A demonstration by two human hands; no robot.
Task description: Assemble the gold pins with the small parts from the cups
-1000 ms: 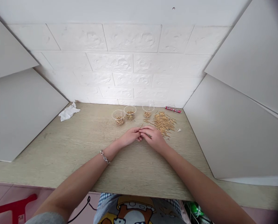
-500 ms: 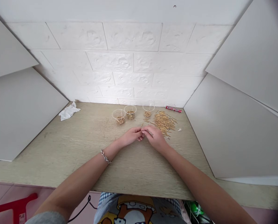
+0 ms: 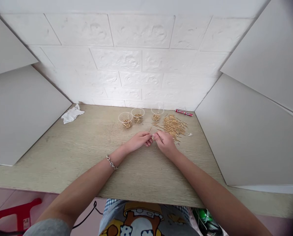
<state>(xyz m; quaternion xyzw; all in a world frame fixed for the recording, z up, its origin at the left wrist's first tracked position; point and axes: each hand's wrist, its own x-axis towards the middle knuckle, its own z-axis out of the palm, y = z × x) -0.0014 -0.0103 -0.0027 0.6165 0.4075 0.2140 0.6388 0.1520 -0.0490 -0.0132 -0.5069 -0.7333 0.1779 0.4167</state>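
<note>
My left hand point(image 3: 141, 139) and my right hand point(image 3: 165, 143) meet over the middle of the table, fingertips almost touching. Both are closed in a pinch. A small shiny piece point(image 3: 153, 138) shows at the left fingertips; its exact kind is too small to tell. Whatever the right fingers hold is hidden by them. One thin gold-coloured rod point(image 3: 150, 128) lies just beyond the fingertips. Right behind my right hand spreads a pile of gold-coloured rods point(image 3: 173, 126). Three clear plastic cups, a left one point(image 3: 125, 118), a middle one point(image 3: 137, 114) and a right one point(image 3: 157, 110), hold small gold-coloured parts.
A crumpled white tissue point(image 3: 72, 113) lies at the back left of the wooden table point(image 3: 87, 137). At the back right is a red tube-shaped wrapper point(image 3: 184, 112). Grey-white panels point(image 3: 21, 114) flank both sides, and a white brick-patterned wall point(image 3: 126, 59) closes the back.
My fingertips have come slightly apart, with the right hand shifting a little right, and a small shiny piece now shows between them. The camera view has tilted slightly.
</note>
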